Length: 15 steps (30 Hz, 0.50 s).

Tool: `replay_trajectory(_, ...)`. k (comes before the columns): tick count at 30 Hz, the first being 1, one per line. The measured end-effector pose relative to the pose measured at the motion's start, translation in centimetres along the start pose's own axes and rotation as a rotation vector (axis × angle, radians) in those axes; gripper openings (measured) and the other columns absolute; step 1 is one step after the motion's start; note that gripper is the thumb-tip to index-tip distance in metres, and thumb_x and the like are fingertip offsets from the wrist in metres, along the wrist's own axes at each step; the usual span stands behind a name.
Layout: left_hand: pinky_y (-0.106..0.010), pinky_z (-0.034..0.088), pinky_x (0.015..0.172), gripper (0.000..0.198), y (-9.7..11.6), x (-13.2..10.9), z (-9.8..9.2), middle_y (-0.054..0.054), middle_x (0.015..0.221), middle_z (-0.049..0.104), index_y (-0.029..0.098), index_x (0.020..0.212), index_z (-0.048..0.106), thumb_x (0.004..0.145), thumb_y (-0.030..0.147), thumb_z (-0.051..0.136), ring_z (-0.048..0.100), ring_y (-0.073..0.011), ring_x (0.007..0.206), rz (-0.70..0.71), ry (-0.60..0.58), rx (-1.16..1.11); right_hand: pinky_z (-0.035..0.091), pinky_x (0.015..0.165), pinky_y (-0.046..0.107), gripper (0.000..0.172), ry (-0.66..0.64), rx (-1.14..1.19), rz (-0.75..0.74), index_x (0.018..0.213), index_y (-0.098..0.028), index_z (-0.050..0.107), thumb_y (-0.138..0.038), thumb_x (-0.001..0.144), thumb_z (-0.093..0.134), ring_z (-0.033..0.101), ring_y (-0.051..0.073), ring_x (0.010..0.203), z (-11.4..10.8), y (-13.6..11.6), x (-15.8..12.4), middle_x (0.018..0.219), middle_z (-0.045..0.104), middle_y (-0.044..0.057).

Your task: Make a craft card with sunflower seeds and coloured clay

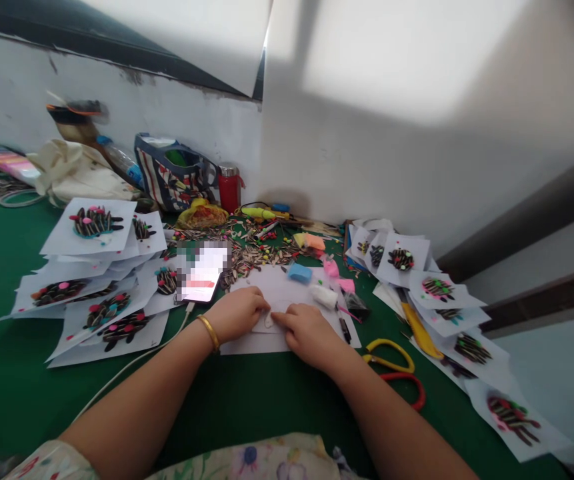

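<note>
Over paper sheet, left hand and right hand touch white piece; how closed is each grip, cannot tell.

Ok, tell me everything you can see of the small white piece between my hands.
The small white piece is pale and rounded, perhaps soft clay by its look, with no separate parts visible. It lies on white paper, between the left hand and the right hand, whose index finger appears to touch it. Its exact outline is too small to tell.
</note>
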<state>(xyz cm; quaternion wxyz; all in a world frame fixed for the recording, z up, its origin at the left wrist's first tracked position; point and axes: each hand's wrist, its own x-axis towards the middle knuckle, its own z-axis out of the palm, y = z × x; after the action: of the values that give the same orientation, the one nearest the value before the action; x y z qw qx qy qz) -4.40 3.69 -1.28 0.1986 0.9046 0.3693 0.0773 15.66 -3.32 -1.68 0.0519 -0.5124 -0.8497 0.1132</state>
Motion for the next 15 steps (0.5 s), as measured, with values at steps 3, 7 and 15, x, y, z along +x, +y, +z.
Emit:
replay_trajectory(3, -0.03, 0.046, 0.09, 0.027, 0.06, 0.01, -0.07, -0.007, 0.101, 0.067, 0.019, 0.099, 0.071, 0.084, 0.015, 0.048, 0.062, -0.0201, 0.096, -0.04, 0.025, -0.006, 0.033, 0.083, 0.031, 0.049, 0.009, 0.003, 0.02, 0.133, -0.025, 0.053, -0.013, 0.085, 0.05, 0.053, 0.02, 0.096, 0.16, 0.09, 0.03, 0.1, 0.062, 0.006)
replay_trajectory(7, -0.029, 0.047, 0.077, 0.018, 0.36, -0.12, -0.29, -0.006, 0.093, 0.065, 0.018, 0.092, 0.064, 0.081, 0.016, 0.051, 0.061, -0.0198, 0.087, -0.069, 0.038, 0.003, 0.033, 0.081, 0.032, 0.054, 0.017, 0.008, 0.018, 0.135, -0.027, 0.051, -0.012, 0.084, 0.051, 0.052, 0.021, 0.095, 0.35, 0.05, 0.0, 0.1, 0.062, 0.006)
replay_trajectory(15, -0.03, 0.044, 0.072, 0.03, 0.94, -0.27, -0.13, -0.005, 0.092, 0.059, 0.019, 0.085, 0.058, 0.07, 0.041, 0.072, 0.058, -0.0228, 0.088, -0.074, 0.005, 0.045, 0.03, 0.081, 0.034, 0.051, -0.002, 0.006, 0.042, 0.13, -0.033, 0.053, -0.014, 0.083, 0.054, 0.051, 0.021, 0.095, 0.32, -0.55, 0.18, 0.1, 0.059, 0.005)
